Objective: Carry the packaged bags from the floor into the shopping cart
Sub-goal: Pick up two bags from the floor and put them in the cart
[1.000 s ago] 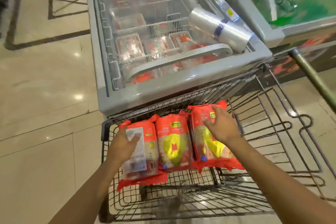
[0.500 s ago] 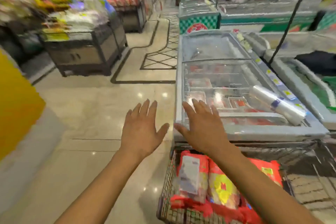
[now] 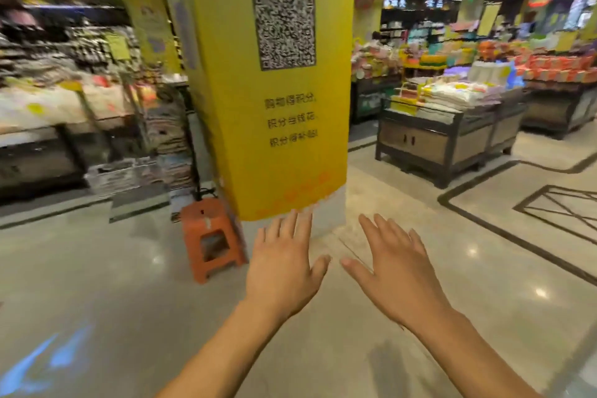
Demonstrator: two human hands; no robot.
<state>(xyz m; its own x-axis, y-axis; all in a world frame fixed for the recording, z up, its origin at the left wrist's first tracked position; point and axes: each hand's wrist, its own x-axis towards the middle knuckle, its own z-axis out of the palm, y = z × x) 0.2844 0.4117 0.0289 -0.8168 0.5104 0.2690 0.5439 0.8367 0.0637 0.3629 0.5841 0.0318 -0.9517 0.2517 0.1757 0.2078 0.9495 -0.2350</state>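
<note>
A broad stretch of polished beige stone floor [image 3: 97, 284] lies open in front and to the left, with a patch of blue light [image 3: 42, 362] near the lower left corner. Straight ahead, a tall square yellow pillar [image 3: 274, 100] blocks the middle of the way. It carries a black-and-white QR code panel [image 3: 286, 31] above lines of printed characters, and its foot is pale grey. A small orange plastic stool [image 3: 210, 236] stands upright just beside the pillar's left foot. To the right, a lane of floor runs back between the pillar and a dark-framed display stand with wooden panels [image 3: 445, 142], which is piled with packaged goods. Dark inlaid border lines [image 3: 517, 236] cross the floor on that side. On the left, blurred shelves of goods [image 3: 48, 107] edge the floor.

Both hands reach forward, palms down, above the bare floor in front of the pillar. The left hand [image 3: 284, 271] has straight fingers and its thumb out, and holds nothing. The right hand [image 3: 397, 275] is spread the same way and is also empty. The two thumbs point toward each other without touching. The packaged bags and the shopping cart lie outside this view, so their place relative to the hands cannot be told.
</note>
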